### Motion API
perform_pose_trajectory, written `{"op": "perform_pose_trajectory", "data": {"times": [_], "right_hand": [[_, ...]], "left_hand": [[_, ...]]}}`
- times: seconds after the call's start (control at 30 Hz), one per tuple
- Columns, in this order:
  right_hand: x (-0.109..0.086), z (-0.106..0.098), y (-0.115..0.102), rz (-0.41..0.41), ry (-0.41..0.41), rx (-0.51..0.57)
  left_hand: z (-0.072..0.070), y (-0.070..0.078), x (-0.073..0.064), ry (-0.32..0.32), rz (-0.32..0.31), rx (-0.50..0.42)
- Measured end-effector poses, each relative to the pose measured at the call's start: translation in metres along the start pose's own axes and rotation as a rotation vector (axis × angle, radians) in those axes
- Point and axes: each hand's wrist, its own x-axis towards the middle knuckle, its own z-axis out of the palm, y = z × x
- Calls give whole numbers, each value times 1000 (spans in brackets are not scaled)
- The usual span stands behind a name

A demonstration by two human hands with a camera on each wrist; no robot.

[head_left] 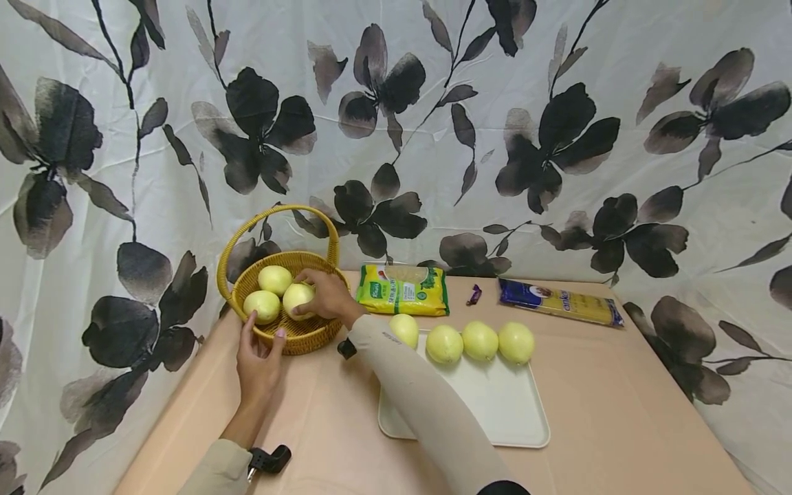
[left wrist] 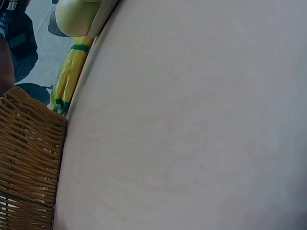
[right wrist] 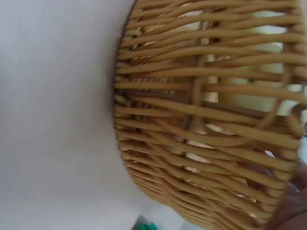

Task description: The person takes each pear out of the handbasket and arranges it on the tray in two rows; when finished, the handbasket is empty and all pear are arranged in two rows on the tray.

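A wicker basket (head_left: 312, 344) with a tall looped handle stands at the table's back left, holding round pale yellow-green fruits. Two fruits (head_left: 275, 279) lie at its left side. My right hand (head_left: 328, 294) reaches over the rim and grips a third fruit (head_left: 298, 300) between thumb and fingers. At the basket's front left, my left hand (head_left: 256, 371) touches the wall near the rim, its fingers fairly straight and thumb apart. The left wrist view catches the basket's woven side (left wrist: 29, 167). The right wrist view looks at the weave (right wrist: 192, 86) close up, with a fruit (right wrist: 249, 98) behind it.
A white tray (head_left: 489, 412) right of the basket bears several like fruits (head_left: 480, 341) along its back edge; my right forearm crosses it. Behind lie a yellow-green food packet (head_left: 402, 292), a small purple wrapped sweet (head_left: 474, 295) and a blue-yellow pasta packet (head_left: 559, 304). A flowered cloth (head_left: 396, 137) hangs behind.
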Motion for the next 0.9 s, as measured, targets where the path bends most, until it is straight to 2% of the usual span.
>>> {"op": "perform_pose_trajectory", "data": {"times": [0.4,0.67,0.9], "right_hand": [[-13,-25,-18,-51,39,57],[-35,-43,-30,-86,65,109],[-53,-58,-34,-168,93,155]], "left_hand": [[0,1,0,-1,0,-21],[-1,1,-1,-7,-6,-23],[-2,1,-1,-13,-1,-21]]}}
